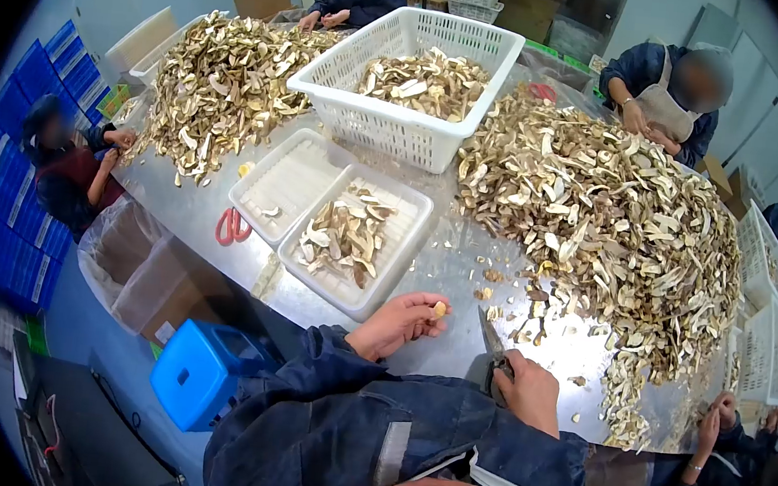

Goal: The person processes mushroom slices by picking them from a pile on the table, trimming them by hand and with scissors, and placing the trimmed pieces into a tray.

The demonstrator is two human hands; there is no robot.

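Observation:
My left hand pinches a small yellowish-brown dried mushroom piece between thumb and fingertips, just above the metal table. To its right, my right hand is closed around dark-handled scissors, whose blades point up and away from me. The blades are a short way from the mushroom piece and apart from it. Left of my hands stands a white tray holding some dried mushroom slices. Beside it, another white tray has a few pieces in it.
A large mushroom pile covers the right side of the table, with another pile at back left. Between them stands a white basket of slices. Red scissors lie near the left edge. Below is a blue stool. Several people work around.

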